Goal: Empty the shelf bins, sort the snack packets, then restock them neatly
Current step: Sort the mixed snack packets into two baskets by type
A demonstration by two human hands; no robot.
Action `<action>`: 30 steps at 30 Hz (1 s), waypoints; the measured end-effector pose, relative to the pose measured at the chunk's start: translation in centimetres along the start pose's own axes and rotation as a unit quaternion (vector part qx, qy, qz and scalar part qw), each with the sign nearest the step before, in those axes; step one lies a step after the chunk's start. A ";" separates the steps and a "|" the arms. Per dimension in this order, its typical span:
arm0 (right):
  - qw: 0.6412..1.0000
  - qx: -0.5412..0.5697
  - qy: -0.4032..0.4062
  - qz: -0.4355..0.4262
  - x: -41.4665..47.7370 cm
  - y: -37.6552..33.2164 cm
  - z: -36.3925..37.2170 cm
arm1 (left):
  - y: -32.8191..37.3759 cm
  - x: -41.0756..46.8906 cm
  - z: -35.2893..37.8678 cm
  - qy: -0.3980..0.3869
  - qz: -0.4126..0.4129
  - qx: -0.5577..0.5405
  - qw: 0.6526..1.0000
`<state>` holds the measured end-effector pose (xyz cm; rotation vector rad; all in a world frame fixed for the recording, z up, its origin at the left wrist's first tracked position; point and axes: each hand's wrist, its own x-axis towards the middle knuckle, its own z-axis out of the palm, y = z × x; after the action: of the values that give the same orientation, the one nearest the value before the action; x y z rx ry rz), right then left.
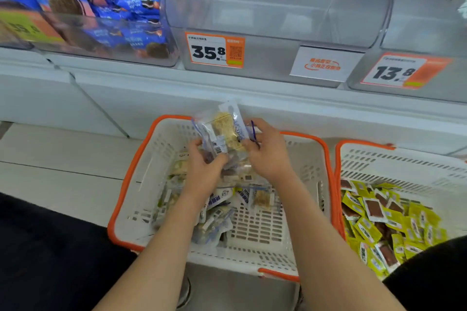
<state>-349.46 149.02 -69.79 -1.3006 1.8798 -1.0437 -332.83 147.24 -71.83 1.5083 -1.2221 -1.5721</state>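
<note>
Above the basket [131, 171], the left hand [202, 171] grips a stack of packets [225, 131] at its lower edge; the right hand [267, 156] pinches the opposite side. Square the edges flush before raising the stack to the empty bin [278, 7] above the basket. The packets are clear film with blue print over pale contents.

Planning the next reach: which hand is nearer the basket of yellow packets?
Right. The right hand is left of that basket; the left hand lies farther left.
</note>
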 end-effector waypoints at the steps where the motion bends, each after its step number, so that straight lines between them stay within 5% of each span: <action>1: 0.999 -0.048 0.004 -0.013 -0.1 0.1 -1.3 | 0.1 -0.1 0.4 -0.027 -0.007 0.023 0.999; 5: 0.981 -0.190 -0.022 0.018 -1.8 1.7 -5.6 | -2.5 0.9 0.1 -0.031 0.003 0.251 0.967; 14: 0.874 -0.386 -0.257 0.145 -7.1 8.8 -0.9 | -8.2 -0.1 -1.0 -0.076 0.006 0.601 0.796; 18: 0.849 -0.433 -0.230 0.198 -7.1 10.5 2.1 | -8.9 1.5 -0.6 -0.127 0.041 0.677 0.724; 22: 0.805 -0.551 -0.145 0.164 -5.8 10.4 4.5 | -9.8 2.7 0.1 -0.114 0.025 0.699 0.706; 26: 0.860 -0.455 -0.203 0.108 -3.9 9.9 7.0 | -10.7 3.3 0.5 -0.047 -0.003 0.710 0.702; 30: 0.952 -0.095 -0.205 0.205 -2.5 9.6 9.2 | -10.9 3.5 -0.4 0.007 0.027 0.679 0.734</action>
<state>-345.44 150.93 -82.55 -1.0589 1.8393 -0.3528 -331.23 147.96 -83.14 2.1618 -2.6189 -0.3817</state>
